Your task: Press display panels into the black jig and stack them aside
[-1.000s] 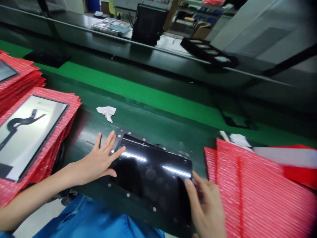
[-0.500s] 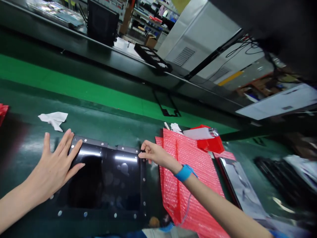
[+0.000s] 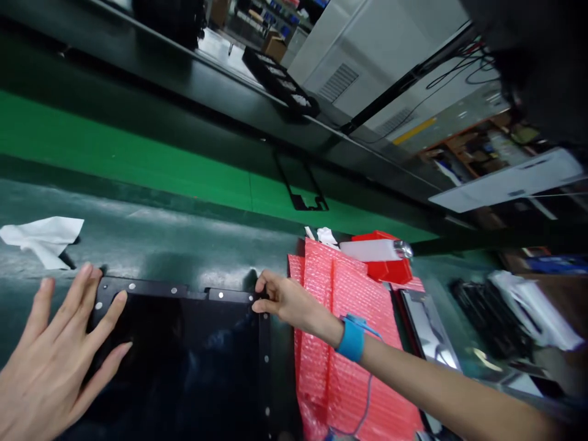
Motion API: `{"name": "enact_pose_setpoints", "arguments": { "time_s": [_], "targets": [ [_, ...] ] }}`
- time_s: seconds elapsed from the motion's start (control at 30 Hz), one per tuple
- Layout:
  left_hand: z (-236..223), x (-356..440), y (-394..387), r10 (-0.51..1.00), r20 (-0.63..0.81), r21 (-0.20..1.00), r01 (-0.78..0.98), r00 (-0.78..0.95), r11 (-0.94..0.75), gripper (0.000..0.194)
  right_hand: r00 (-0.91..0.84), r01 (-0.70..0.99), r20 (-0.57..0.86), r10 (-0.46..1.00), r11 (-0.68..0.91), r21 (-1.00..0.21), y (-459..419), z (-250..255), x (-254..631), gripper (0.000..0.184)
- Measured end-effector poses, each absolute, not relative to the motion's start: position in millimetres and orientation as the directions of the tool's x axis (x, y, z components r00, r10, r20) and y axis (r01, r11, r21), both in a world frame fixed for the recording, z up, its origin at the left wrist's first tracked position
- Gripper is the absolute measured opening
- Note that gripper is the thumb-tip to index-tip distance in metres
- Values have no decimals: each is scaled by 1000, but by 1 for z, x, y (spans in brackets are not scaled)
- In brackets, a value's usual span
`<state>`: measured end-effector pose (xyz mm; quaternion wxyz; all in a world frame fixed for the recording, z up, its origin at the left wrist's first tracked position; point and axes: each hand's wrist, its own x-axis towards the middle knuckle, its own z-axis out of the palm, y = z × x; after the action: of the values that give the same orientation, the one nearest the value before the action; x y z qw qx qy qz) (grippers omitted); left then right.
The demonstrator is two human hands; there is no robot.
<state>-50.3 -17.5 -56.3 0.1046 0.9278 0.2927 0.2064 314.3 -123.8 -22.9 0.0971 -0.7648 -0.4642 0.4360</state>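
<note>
Right grip curls at the frame corner, whether clamped unclear; left grip spreads. Panel looks stiff, slick, fragile: hold the frame.

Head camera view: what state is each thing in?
Black panel: lying flat, dark
Left hand: fingers spread at panel's far left corner
Right hand: fingers curled at panel's far right corner
Blue wristband: around right wrist
White tissue: crumpled
Red bubble wrap: layered
White bottle: on its side
</note>
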Motion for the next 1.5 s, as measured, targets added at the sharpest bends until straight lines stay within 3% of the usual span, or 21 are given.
{"name": "enact_pose_setpoints", "arguments": {
  "time_s": [0.13, 0.3, 0.5, 0.6, 0.73, 0.9, 1.07, 1.27, 1.5],
  "targets": [
    [-71, -59, -15, 573, 286, 193, 540, 768, -819, 77, 271, 691, -453, 849, -499, -523, -136, -28, 304, 29],
    [-71, -68, -17, 546, 335, 141, 531, 768, -835, 67, 344, 548, -328, 880, -472, -690, -157, -38, 293, 27],
    [-66, -67, -21, 537, 363, 127, 530, 762, -838, 67, 246, 432, -426, 871, -492, -756, -155, -37, 302, 37],
    [-66, -65, -23, 555, 373, 83, 569, 744, -818, 57, 188, 413, -459, 868, -494, -765, -146, -33, 306, 45],
    [-61, -63, -25, 526, 382, 45, 553, 760, -832, 44, 176, 394, -556, 812, -576, -716, -136, -35, 311, 48],
    [-53, -57, -29, 575, 326, 51, 593, 751, -803, 48, 197, 403, -641, 742, -657, -637, -131, -43, 318, 48],
    [-48, -53, -33, 605, 292, 20, 627, 741, -779, 53, 226, 416, -636, 738, -663, -622, -132, -38, 317, 47],
    [-42, -54, -26, 559, 243, -49, 585, 793, -809, 54, 109, 500, -713, 693, -658, -563, -117, -36, 325, 47],
    [-55, -53, -20, 524, 387, 34, 557, 758, -830, 56, 174, 537, -570, 803, -563, -628, -128, -38, 323, 42]
  ]
}}
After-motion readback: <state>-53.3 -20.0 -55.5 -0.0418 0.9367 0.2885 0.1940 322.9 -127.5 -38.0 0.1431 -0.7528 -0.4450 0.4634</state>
